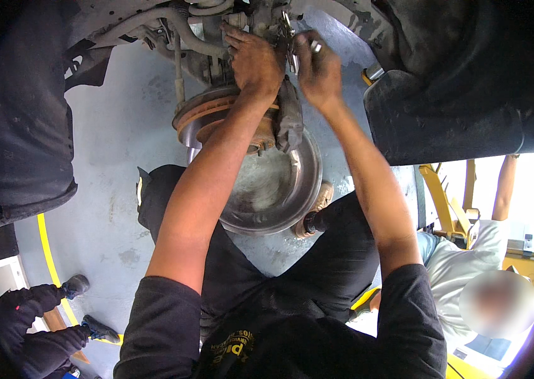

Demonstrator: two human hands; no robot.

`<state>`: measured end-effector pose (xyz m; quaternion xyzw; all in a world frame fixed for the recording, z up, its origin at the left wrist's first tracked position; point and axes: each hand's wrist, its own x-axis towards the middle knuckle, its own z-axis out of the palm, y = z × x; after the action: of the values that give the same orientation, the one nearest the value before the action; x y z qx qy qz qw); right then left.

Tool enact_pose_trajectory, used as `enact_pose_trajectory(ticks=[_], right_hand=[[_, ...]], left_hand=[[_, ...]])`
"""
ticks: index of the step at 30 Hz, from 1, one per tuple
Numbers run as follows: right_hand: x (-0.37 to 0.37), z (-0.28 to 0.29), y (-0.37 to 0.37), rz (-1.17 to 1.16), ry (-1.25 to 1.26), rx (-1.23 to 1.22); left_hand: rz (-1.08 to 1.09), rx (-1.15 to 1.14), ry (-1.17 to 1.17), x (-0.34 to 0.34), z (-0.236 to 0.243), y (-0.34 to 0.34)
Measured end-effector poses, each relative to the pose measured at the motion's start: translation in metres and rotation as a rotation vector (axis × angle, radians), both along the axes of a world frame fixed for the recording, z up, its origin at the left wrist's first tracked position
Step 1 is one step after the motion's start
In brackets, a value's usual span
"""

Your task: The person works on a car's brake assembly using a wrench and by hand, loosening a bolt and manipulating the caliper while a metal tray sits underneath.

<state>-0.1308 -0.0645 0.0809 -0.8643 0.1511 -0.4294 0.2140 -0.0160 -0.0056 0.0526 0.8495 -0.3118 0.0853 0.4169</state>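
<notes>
I am under a raised car at a bare wheel hub. My left hand (253, 62) reaches up onto the metal knuckle (211, 63) above the rusty brake disc (207, 107); its fingertips curl over the part and what they grip is hidden. My right hand (319, 72) is closed on a small shiny metal tool (313, 45) right beside the left hand, at the top of the grey brake caliper (290, 117). The caliper hangs over the disc's edge. Below them sits a shiny round backing plate (279, 189).
A dark wheel-arch liner (444, 101) hangs at the right, and dark bodywork (14, 126) at the left. A person in a white shirt (462, 265) stands at the lower right by a yellow lift (436, 196). Someone's boots (77, 287) show near a yellow floor line (45, 246).
</notes>
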Motion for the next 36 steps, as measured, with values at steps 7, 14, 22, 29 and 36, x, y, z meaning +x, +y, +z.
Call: enact_pose_trajectory(ticks=[7,14,22,29,36], right_hand=[[0.035,0.057,-0.039,0.054,0.158,0.022],[-0.008,-0.025,0.017,-0.01,0.147,-0.212],[-0.006,-0.05,0.018,-0.021,0.036,-0.13],[-0.012,-0.035,0.015,-0.108,-0.246,-0.159],[-0.027,0.014,-0.028,-0.154,-0.303,0.019]], left_hand=[[0.013,-0.096,-0.083,-0.003,-0.003,-0.003],[0.012,0.086,0.061,0.002,-0.005,-0.006],[-0.076,0.042,-0.074,0.016,-0.026,-0.008],[-0.145,0.026,0.085,0.009,-0.012,0.005],[-0.146,0.111,-0.093,0.03,0.002,0.03]])
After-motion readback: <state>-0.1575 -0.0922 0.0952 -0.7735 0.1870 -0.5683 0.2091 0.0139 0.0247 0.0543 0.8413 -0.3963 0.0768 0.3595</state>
